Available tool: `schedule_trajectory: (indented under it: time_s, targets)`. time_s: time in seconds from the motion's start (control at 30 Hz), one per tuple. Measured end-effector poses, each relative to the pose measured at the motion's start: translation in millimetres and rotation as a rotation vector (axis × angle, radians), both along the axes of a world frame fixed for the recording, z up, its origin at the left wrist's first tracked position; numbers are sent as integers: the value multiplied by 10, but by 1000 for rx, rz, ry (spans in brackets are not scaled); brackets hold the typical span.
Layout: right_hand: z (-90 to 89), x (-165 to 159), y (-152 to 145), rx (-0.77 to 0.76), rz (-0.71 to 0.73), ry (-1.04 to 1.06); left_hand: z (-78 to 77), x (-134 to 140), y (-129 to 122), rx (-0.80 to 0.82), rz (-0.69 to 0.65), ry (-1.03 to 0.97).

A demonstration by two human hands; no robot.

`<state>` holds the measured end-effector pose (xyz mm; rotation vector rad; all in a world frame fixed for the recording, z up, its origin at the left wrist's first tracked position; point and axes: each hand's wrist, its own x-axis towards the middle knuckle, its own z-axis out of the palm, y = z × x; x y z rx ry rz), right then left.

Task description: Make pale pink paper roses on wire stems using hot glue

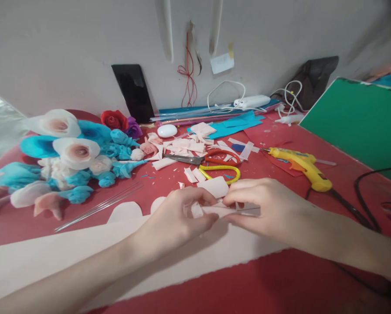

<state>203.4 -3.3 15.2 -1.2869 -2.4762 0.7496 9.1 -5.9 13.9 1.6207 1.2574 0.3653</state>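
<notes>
Both of my hands meet over the large pale pink paper sheet point(162, 266) that lies across the red tabletop. My left hand point(175, 216) pinches one end of a small folded piece of pale paper point(226, 211) between thumb and fingers. The fingers of my right hand point(267, 205) close on the other end, partly covering it. Just beyond my fingertips lies a loose pale paper piece point(213, 186). Rounded paper cut-outs point(126, 211) stick out past the sheet's far edge, left of my left hand. Scissors point(223, 158) with red and yellow handles rest open beyond the hands.
Blue, white and pink paper flowers point(74, 152) are heaped at left, near thin metal wires point(97, 207). Pink paper scraps point(188, 146) litter the middle. A yellow glue gun point(304, 165) with a black cord lies right, before a green board point(358, 122). A phone point(133, 91) leans on the wall.
</notes>
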Motion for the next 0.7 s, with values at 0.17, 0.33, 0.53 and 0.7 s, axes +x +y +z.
schedule_trajectory:
  time_s: [0.17,0.33,0.53,0.7]
  targets:
    - [2,7,-17,33,60,22,12,27,6,-5,16,8]
    - [5,-3,-31,175,184,35,30,35,9,-5,22,8]
    - [-18,-2,-41,354,233,-20,17,13,3,40,51,56]
    - [17,-19,-44,470,286,-127,-11,9,1,58,61,12]
